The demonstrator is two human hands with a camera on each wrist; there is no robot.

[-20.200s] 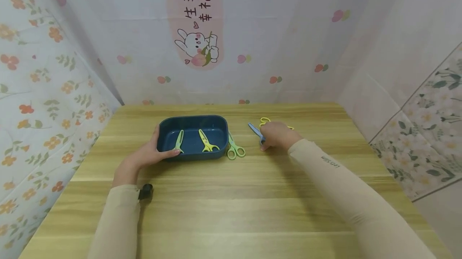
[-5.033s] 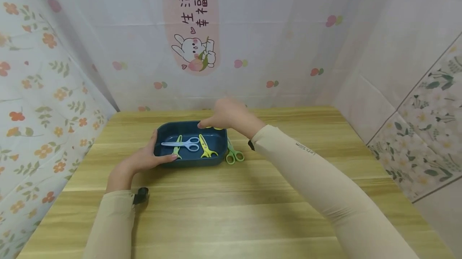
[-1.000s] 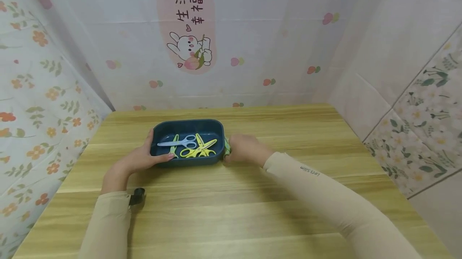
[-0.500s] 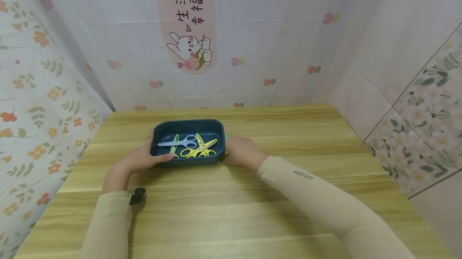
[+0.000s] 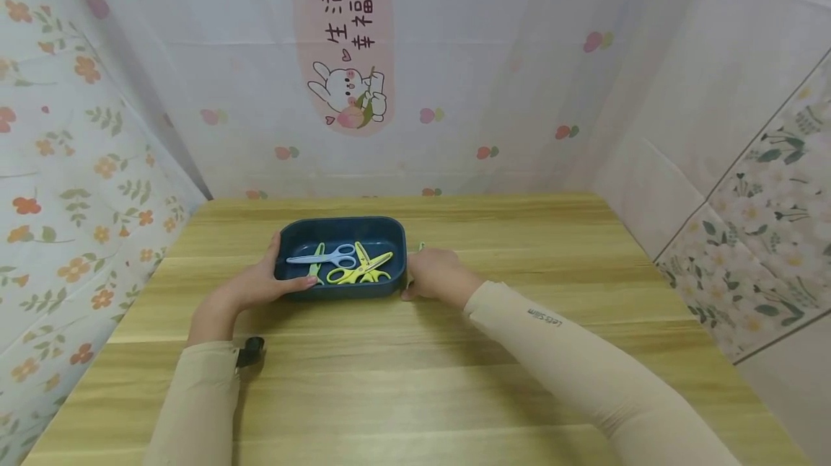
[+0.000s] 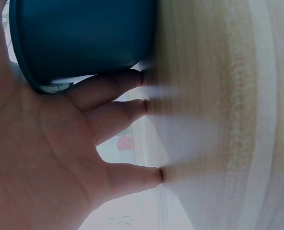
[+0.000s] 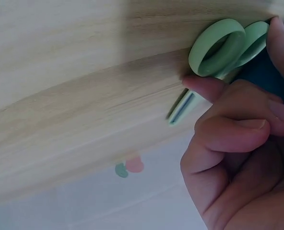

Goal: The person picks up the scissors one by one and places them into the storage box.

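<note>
My left hand (image 5: 249, 286) grips the left end of a dark blue box (image 5: 396, 235), its thumb over the front rim. In the left wrist view several straight fingers reach down beside the box to the table. Inside lie light blue scissors (image 5: 318, 258), light green scissors (image 5: 320, 249) and two pairs of yellow scissors (image 5: 383, 260), some crossing. Just outside the right wall, my right hand (image 5: 438, 275) pinches green scissors (image 7: 214, 48) between index finger and thumb, other fingers curled. The loops and a blade show in the right wrist view; the hand mostly hides them in the head view.
The wooden table (image 5: 415, 379) runs up to a patterned curtain (image 5: 519, 91) at the back. Flowered cloth (image 5: 78, 199) hangs at the left and flowered panels (image 5: 759, 228) stand at the right. A black wrist device (image 5: 251, 352) sits on the left wrist.
Over the longer span, the light blue scissors and a second yellow pair have gone from the table into the box. Lately, my right hand has drawn the green scissors slightly away from the box wall.
</note>
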